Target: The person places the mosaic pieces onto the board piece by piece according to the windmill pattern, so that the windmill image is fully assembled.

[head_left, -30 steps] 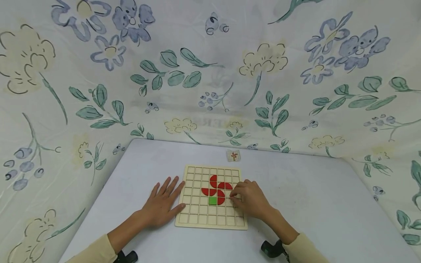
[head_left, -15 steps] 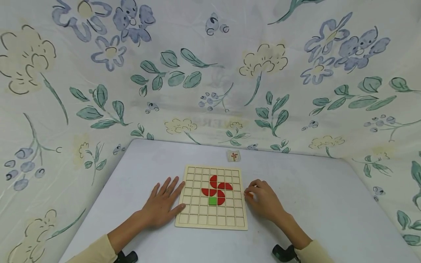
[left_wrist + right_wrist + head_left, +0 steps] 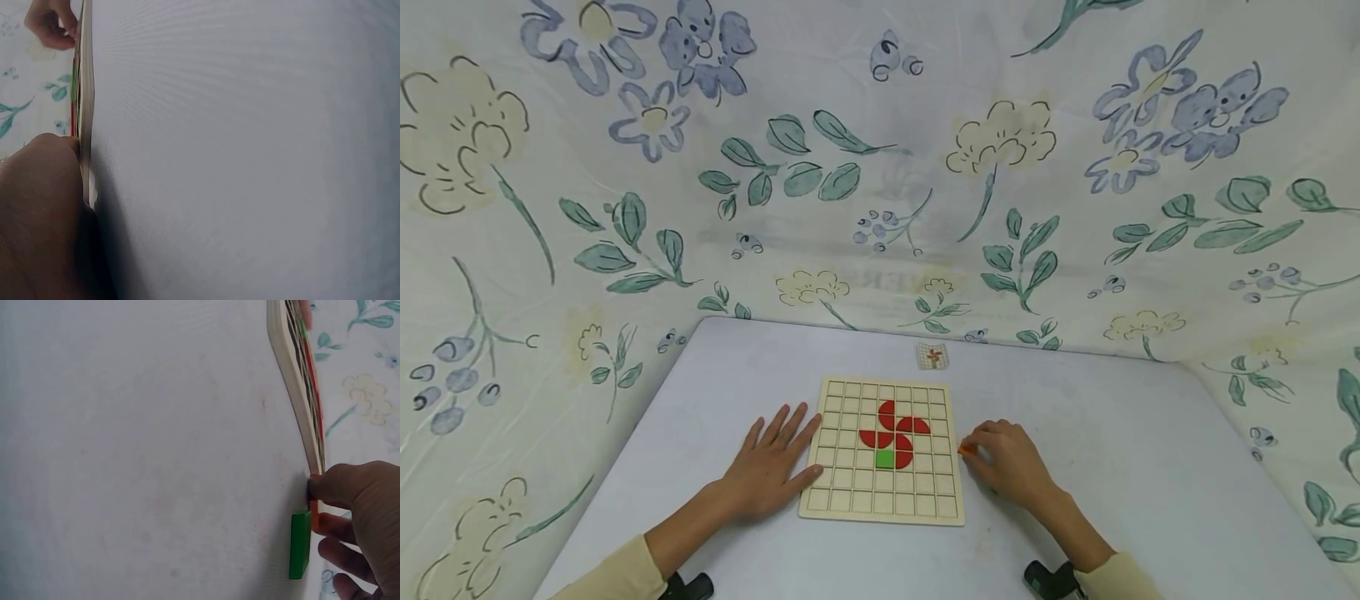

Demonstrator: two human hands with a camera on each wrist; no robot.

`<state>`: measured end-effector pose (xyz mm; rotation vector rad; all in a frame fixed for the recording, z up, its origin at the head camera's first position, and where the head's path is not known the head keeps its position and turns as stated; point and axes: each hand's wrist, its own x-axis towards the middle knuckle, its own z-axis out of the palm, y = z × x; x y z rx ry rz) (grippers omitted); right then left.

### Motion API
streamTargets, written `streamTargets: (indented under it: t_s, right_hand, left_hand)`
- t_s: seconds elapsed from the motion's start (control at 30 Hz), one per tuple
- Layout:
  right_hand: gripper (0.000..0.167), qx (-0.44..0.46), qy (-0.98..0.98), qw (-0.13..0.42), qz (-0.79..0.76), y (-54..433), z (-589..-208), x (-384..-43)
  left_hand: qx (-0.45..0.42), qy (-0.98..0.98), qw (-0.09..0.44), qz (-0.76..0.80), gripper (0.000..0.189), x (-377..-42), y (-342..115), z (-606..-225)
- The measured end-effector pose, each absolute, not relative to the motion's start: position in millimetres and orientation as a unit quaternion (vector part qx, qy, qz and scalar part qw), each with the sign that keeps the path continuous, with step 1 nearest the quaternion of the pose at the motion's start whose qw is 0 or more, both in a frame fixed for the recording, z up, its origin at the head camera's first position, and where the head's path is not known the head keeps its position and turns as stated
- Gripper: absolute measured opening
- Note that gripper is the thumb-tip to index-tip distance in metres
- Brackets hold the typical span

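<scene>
A square wooden grid board point(image 3: 842, 502) lies on the white table. Four-armed and curved, a pinwheel of red pieces point(image 3: 904, 450) sits in its cells, with one green square piece point(image 3: 885, 459) below. My left hand point(image 3: 769, 473) rests flat with fingers spread, its thumb and fingertips at the board's left edge. Just off the right edge, my right hand point(image 3: 1011, 465) pinches a small orange piece point(image 3: 314, 520) between thumb and finger. A loose green block point(image 3: 300, 545) is close beside the orange piece in the right wrist view; the hand mostly hides it from the head view.
A small pattern card point(image 3: 933, 357) showing a red shape on a grid lies behind the board. The white table point(image 3: 1120, 450) extends on both sides. Floral cloth point(image 3: 880, 192) hangs behind it. Black wrist cameras point(image 3: 1051, 580) sit near the sleeves.
My right hand has moved right, from over the board's right edge to the table beside it, and the orange piece now shows in its fingers. The left hand and board stay put.
</scene>
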<state>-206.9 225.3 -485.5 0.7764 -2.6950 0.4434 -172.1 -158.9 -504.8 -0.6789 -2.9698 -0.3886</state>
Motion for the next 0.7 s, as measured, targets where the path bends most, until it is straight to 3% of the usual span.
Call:
streamTargets:
  t_s: [0.3, 0.7]
  right_hand:
    - [0.017, 0.289, -0.928, 0.185, 0.145, 226, -481, -210]
    - [0.018, 0.314, -0.913, 0.185, 0.182, 205, -472, -205]
  left_hand:
    - [-0.217, -0.969, 0.033, -0.114, 0.076, -174, -160, -509]
    - [-0.216, -0.971, 0.023, -0.104, 0.075, -171, -157, -500]
